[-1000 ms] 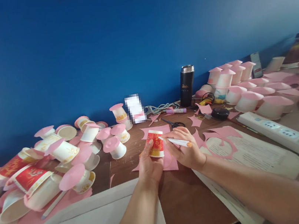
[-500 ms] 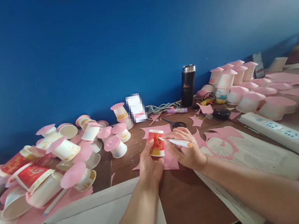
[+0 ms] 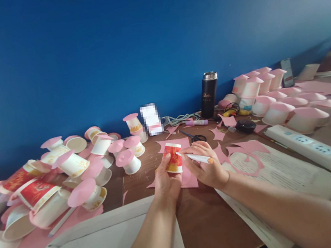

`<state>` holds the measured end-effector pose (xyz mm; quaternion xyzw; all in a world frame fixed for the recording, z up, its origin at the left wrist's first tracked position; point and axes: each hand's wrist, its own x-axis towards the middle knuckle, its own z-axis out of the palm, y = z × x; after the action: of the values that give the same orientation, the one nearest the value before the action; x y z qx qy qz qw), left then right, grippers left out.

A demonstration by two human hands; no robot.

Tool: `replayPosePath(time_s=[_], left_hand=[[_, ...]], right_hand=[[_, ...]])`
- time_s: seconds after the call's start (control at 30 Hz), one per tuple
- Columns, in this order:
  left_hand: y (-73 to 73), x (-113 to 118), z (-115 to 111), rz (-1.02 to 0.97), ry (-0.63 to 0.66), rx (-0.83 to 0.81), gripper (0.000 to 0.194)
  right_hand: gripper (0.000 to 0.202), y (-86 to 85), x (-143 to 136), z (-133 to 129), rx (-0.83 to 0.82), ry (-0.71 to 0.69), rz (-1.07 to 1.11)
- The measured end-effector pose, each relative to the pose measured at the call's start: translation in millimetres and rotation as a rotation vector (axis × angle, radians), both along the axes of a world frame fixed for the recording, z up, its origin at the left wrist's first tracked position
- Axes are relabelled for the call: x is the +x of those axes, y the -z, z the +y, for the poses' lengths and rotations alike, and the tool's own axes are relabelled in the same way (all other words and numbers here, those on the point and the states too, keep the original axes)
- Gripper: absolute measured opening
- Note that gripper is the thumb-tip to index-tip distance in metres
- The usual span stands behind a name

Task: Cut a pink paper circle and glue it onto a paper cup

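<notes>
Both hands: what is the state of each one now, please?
Left hand: closed, holding a red cup.
Right hand: closed, holding a pen.

Brown wooden tabletop (image 3: 204, 226) shows scratches and pale marks mid-surface. Left side carries a jumble of paper cups (image 3: 132, 166) with pink discs, some upright, some tipped; far right, a second cluster of pink-topped cups (image 3: 277, 114) stands near a black flask (image 3: 209, 96). Between lie scissors (image 3: 198, 138), pink paper scraps (image 3: 217, 134) and a purple-and-white tube (image 3: 196, 123); a white power strip (image 3: 307, 144) sits on the right.
</notes>
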<state>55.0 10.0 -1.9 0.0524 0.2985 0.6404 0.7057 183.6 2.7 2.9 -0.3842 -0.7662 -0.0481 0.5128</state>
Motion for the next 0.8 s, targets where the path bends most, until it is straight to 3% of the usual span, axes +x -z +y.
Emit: replayPosePath(time_s=[0.33,0.8], left_hand=[[-1.3,0.0,-1.6,-0.001,-0.012,-0.003,0.011],[-6.5,4.8,-5.5,0.031,0.04,-0.025,0.01]], right_hand=[[0.013,-0.6,3.4,0.8,0.067,0.015,0.068],[0.018,-1.5,-0.9,-2.6,-0.012,-0.038,0.014]])
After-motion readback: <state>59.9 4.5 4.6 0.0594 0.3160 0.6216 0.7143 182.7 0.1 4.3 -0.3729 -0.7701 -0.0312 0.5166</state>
